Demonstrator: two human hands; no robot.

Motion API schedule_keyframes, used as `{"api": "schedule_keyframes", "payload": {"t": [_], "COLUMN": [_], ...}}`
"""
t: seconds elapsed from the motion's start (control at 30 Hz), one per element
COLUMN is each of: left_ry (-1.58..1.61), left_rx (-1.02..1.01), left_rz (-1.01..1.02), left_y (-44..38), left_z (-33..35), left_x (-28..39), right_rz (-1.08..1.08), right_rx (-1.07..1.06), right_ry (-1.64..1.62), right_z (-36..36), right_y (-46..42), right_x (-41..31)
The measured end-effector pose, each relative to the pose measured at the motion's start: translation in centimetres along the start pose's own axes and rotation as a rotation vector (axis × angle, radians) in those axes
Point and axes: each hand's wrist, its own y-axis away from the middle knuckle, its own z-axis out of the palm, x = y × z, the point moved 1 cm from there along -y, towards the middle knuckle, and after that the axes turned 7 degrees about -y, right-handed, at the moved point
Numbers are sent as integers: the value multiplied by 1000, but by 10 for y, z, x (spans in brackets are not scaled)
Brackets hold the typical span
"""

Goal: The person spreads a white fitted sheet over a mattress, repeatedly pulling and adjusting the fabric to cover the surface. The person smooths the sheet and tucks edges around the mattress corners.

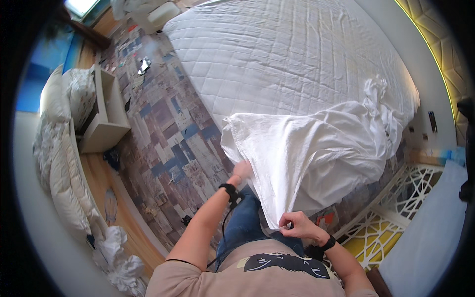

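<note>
A white bed sheet lies bunched and folded over the near end of a quilted white mattress. One corner of it stretches down towards my waist. My right hand pinches that corner between thumb and fingers, just in front of my body. At the sheet's left edge, above my thigh, is my left hand. It is blurred, and its fingers are partly hidden by the cloth, so their grip does not show.
Pillows and bedding are piled along the left. A pale open-fronted cabinet stands beside them. Small items lie scattered on the patchwork-patterned floor. A white lattice panel is at right, below a padded headboard wall.
</note>
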Motion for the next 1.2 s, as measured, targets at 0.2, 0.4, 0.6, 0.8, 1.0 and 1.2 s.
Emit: {"api": "schedule_keyframes", "payload": {"t": [0.2,0.4,0.6,0.8,1.0,1.2], "left_ry": [1125,663,914,1286,1501,1454], "left_rx": [-157,440,209,-30,-168,-325], "left_rz": [-362,-635,-504,-364,-186,-253], "left_y": [-79,-96,-103,-122,-102,-15], "left_z": [-21,-58,-84,-104,-113,-121], "left_x": [-43,-60,-42,-60,-60,-44], "right_rz": [134,165,246,382,349,461], "right_rx": [132,303,404,525,517,470], "right_ry": [-168,-202,-191,55,154,237], "right_z": [-2,-14,-12,5,68,159], "right_y": [40,80,111,144,162,175], "right_x": [18,26,40,64,105,155]}}
